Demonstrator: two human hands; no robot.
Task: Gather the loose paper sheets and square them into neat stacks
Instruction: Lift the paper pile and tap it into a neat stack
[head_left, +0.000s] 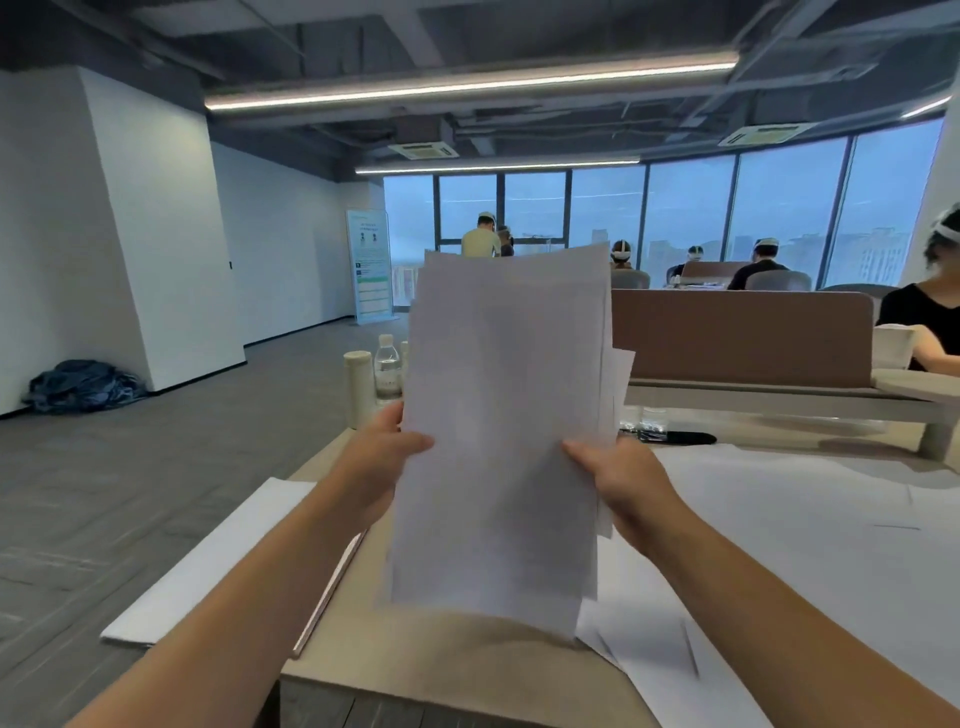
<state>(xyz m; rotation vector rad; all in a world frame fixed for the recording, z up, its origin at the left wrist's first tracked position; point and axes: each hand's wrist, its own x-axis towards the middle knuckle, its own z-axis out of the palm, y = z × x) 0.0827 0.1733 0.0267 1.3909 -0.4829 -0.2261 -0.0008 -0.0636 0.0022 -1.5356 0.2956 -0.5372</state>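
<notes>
On a tan desk (457, 660), loose sheets (779, 525) are spread at four o'clock. At centre an uneven paper bundle (504, 415) is held upright, gripped at nine o'clock by the left hand (382, 460), at three by the right hand (621, 480). Tapping with a slackened grip is advised.

Cool blue daylight from the window wall (675, 218) behind the paper stack (498, 426), with two ceiling strip lights (467, 84) above it, leaves the office evenly but dimly lit. Backlit, the paper stack reads grey. Its lower edge is smeared by motion blur and throws a soft shadow on the bench (441, 660) beneath. Wide-angle distortion bows the window frames and ceiling lines, and figures beyond the stack are soft.
</notes>
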